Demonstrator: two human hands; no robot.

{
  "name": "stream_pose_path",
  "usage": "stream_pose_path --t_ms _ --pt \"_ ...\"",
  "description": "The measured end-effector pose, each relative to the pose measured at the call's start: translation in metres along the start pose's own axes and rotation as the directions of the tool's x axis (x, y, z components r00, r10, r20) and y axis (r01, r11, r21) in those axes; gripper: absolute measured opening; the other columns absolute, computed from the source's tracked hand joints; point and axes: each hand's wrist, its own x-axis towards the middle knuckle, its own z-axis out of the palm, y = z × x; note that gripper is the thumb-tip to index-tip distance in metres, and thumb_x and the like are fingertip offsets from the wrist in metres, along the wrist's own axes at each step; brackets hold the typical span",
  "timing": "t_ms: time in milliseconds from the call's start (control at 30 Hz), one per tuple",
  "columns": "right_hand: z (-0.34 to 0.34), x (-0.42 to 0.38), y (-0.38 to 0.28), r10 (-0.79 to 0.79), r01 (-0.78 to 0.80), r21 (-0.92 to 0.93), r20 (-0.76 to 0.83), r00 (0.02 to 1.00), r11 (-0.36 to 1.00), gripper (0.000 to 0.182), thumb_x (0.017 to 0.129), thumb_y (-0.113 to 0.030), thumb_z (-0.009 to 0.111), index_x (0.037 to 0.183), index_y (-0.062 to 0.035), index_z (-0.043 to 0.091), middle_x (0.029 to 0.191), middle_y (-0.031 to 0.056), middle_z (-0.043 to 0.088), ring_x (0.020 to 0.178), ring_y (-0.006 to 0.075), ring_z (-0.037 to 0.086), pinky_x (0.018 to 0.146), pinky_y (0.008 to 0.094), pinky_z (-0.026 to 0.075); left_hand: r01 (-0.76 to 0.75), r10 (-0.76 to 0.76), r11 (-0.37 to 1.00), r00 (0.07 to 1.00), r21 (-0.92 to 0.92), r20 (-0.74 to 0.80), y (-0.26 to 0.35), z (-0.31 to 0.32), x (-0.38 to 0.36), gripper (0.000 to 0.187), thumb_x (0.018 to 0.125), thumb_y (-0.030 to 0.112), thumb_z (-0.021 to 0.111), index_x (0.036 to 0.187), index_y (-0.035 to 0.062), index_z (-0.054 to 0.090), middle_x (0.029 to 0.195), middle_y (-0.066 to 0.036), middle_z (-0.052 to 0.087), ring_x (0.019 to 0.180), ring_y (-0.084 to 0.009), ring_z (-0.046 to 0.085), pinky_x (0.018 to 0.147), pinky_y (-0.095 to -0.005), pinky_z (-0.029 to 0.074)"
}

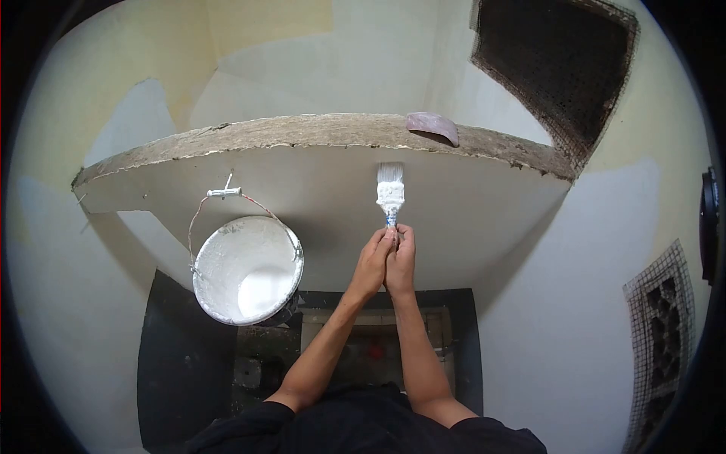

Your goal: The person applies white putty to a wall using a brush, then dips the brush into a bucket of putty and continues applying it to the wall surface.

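Both my left hand (370,263) and my right hand (401,261) are closed around the handle of a paintbrush (390,195), side by side. Its bristles point up and away from me, against the pale wall (333,189) just under the ledge. Thick white paint coats the lower bristles and the metal band; a bit of blue shows on the handle, and the rest is hidden in my fingers. To the left of my hands, a bucket (219,261) with white paint inside hangs by its wire handle from a nail (229,180) in the wall.
Above the brush runs a rough ledge (302,135), with a curved purplish piece (432,127) lying on it. A dark mesh-covered opening (556,64) is at upper right, a mesh-edged vent (662,340) at lower right. Another nail (81,198) sticks out at far left.
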Motion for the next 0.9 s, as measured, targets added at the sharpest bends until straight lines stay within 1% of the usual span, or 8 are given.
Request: stream_pose_path --t_ms 100,200,333,433,533,733,833,900 --pt "-0.005 -0.016 0.015 -0.053 0.05 -0.088 -0.032 0.998 0.995 0.025 0.106 -0.019 0.049 0.116 0.0034 0.047 0.095 0.0087 0.057 0.087 0.0129 0.055 0.078 0.0299 0.047 0.03 -0.029 0.999 0.999 0.039 -0.025 -0.014 -0.002 -0.011 0.042 0.105 0.035 0.046 0.112 -0.0037 0.06 0.088 -0.004 0.059 0.084 -0.0119 0.052 0.078 -0.0284 0.045" --pt "-0.01 -0.032 0.005 -0.019 0.018 -0.049 -0.025 1.0 0.999 0.025 0.106 -0.018 0.049 0.117 0.0036 0.047 0.095 0.0091 0.057 0.088 0.0133 0.055 0.078 0.0306 0.047 0.079 -0.079 0.995 0.997 0.052 -0.012 0.004 0.006 -0.031 0.041 0.105 0.033 0.045 0.119 -0.0027 0.058 0.097 -0.002 0.058 0.092 -0.01 0.051 0.086 -0.0259 0.042" --pt "-0.003 -0.025 -0.029 -0.117 0.115 -0.09 -0.014 0.993 0.989 0.025 0.105 -0.018 0.05 0.117 0.0034 0.047 0.095 0.0087 0.057 0.087 0.0135 0.055 0.077 0.0306 0.048 -0.025 0.025 1.0 0.999 0.005 0.027 0.028 0.009 -0.027 0.038 0.105 0.032 0.044 0.115 -0.0021 0.058 0.096 -0.001 0.057 0.09 -0.0087 0.051 0.085 -0.0242 0.042" --pt "0.004 -0.011 -0.032 -0.09 0.089 -0.027 -0.02 0.996 0.996 0.026 0.105 -0.02 0.051 0.116 0.0032 0.047 0.093 0.0084 0.057 0.085 0.0138 0.055 0.075 0.0307 0.047 -0.04 0.04 0.999 0.999 -0.01 0.025 0.033 0.007 -0.014 0.038 0.105 0.032 0.043 0.114 -0.0022 0.058 0.095 -0.001 0.057 0.089 -0.0085 0.051 0.084 -0.0238 0.042" --pt "0.011 -0.001 -0.034 -0.056 0.057 0.033 -0.035 0.998 0.998 0.026 0.105 -0.021 0.051 0.114 0.0034 0.048 0.091 0.0088 0.057 0.084 0.0141 0.055 0.074 0.0311 0.047 -0.105 0.105 0.994 0.994 0.007 -0.006 0.022 0.003 0.0 0.037 0.105 0.031 0.045 0.112 -0.0031 0.059 0.087 -0.004 0.059 0.082 -0.0111 0.052 0.077 -0.0275 0.045" --pt "-0.001 -0.012 0.02 0.035 -0.045 -0.121 -0.084 0.996 0.992 0.024 0.105 -0.019 0.051 0.11 0.0035 0.05 0.089 0.0089 0.058 0.083 0.0142 0.055 0.074 0.0316 0.047 0.032 -0.028 0.994 0.999 0.106 -0.032 -0.013 -0.006 -0.009 0.04 0.105 0.033 0.044 0.109 -0.003 0.059 0.089 -0.006 0.06 0.084 -0.0124 0.053 0.078 -0.0276 0.045" --pt "-0.006 -0.033 0.015 0.001 -0.011 -0.119 -0.083 0.997 0.993 0.024 0.105 -0.019 0.051 0.112 0.0035 0.05 0.09 0.0089 0.058 0.083 0.0141 0.055 0.074 0.0315 0.047 0.062 -0.061 0.994 0.998 0.093 -0.016 -0.015 -0.003 -0.026 0.039 0.105 0.033 0.044 0.109 -0.0032 0.059 0.09 -0.006 0.06 0.085 -0.0127 0.053 0.079 -0.0279 0.045" --pt "-0.006 -0.034 0.001 -0.068 0.058 -0.118 -0.081 0.994 0.991 0.025 0.105 -0.02 0.051 0.113 0.0034 0.049 0.09 0.0087 0.058 0.083 0.0137 0.054 0.074 0.0309 0.047 0.023 -0.023 0.999 1.0 0.04 -0.014 -0.006 0.003 -0.029 0.039 0.105 0.032 0.044 0.11 -0.0035 0.059 0.09 -0.006 0.06 0.085 -0.0123 0.053 0.079 -0.0279 0.045"
